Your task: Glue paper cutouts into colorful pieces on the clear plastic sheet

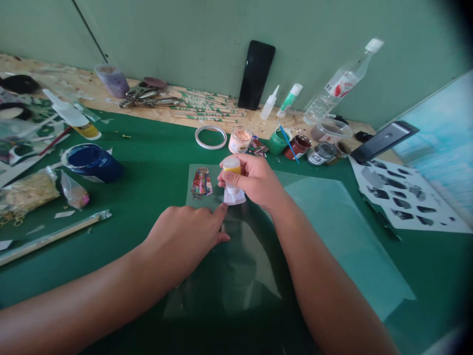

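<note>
My right hand (pixel 254 180) grips a small glue bottle (pixel 232 165) with a yellow band and a clear, pale end pointing up. Just below it lies a small white piece (pixel 234 196), whose material I cannot make out. The index fingertip of my left hand (pixel 188 227) is at the lower left edge of this piece, with the thumb apart from it and nothing held. Both hands are over a clear plastic sheet (pixel 254 261) on the green mat (pixel 148 192). A colourful patterned cutout (pixel 202 183) lies on the sheet, left of the bottle.
Behind the hands stand a tape roll (pixel 211 137), a peach paint jar (pixel 240 140), several other paint jars and a blue brush (pixel 288 143). A phone (pixel 256 74) leans on the wall. Left are a blue jar (pixel 90 162) and bags; right, a printed sheet (pixel 414 197).
</note>
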A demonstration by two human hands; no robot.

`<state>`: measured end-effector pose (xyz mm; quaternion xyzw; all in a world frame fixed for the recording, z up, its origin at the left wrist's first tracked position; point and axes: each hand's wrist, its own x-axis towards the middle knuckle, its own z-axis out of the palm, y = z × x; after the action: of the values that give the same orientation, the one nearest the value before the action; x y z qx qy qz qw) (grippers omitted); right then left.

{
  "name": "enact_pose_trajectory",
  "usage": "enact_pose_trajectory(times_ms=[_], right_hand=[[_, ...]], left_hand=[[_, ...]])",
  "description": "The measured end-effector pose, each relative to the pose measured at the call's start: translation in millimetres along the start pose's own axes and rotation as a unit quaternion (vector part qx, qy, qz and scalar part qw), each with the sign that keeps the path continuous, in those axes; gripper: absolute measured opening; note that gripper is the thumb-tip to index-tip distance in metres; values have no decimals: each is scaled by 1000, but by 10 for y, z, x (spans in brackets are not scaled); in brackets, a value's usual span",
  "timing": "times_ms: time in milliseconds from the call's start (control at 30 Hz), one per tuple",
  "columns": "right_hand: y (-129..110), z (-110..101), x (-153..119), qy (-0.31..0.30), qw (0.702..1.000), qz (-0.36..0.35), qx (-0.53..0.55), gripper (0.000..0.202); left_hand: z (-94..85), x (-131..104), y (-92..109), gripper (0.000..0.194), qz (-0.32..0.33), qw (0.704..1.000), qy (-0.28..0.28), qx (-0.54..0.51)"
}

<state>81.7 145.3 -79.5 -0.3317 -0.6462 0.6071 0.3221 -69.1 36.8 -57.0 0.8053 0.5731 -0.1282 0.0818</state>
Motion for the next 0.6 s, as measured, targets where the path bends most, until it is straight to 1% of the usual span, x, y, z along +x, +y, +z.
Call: enact_pose_trajectory(times_ms=[367,600], right_hand=[[6,34,9,3,1000,-2,23,39],[-17,71,0,8,1000,8,29,41]], left_hand=[[38,18,-8,58,3,1000,-10,-7],[34,14,-5,56,-1,1000,-5,-6]])
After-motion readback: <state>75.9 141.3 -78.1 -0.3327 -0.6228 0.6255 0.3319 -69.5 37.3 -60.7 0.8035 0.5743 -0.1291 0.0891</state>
